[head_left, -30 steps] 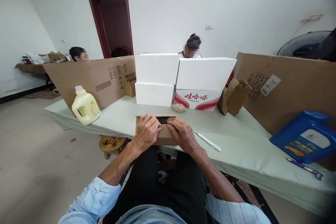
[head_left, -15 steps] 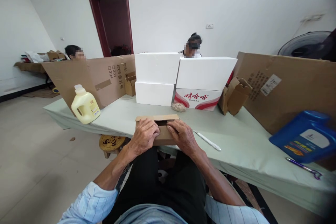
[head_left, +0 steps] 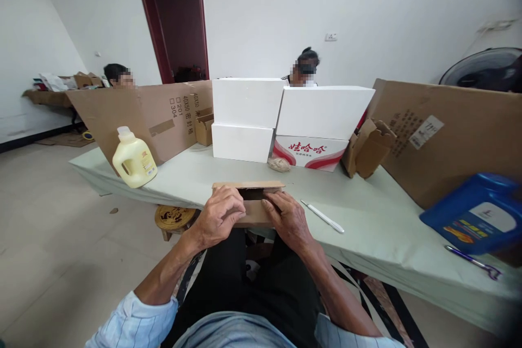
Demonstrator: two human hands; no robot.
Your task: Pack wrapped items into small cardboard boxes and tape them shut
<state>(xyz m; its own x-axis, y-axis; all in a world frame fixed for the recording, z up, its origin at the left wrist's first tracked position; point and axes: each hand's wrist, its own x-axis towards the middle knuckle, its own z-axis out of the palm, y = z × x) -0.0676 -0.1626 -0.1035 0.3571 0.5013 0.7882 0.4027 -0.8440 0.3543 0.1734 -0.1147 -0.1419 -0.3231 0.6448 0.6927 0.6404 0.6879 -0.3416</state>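
A small brown cardboard box point(head_left: 256, 216) sits at the near edge of the table, its top partly raised and a dark gap showing inside. My left hand point(head_left: 220, 212) is closed on the box's left end, fingers curled at the opening. On the right end, my right hand point(head_left: 285, 212) grips the box with the thumb on the front panel and the fingertips at the opening. A white pen-shaped tool point(head_left: 323, 216) lies on the cloth to the right of my right hand. Behind the box is a small tan bundle point(head_left: 279, 165).
White boxes point(head_left: 247, 103) stand stacked at the back, beside a red-and-white carton point(head_left: 310, 153). A yellow jug point(head_left: 134, 160) is at left, a blue jug point(head_left: 468, 215) and purple tool point(head_left: 473, 262) at right. Large cardboard sheets flank the green-clothed table point(head_left: 183, 179). Two people sit beyond.
The gap at the top of the box has widened, and the flap stands more open. Both hands stay on the box, with the right fingers shifted slightly at the opening. The view has shifted slightly.
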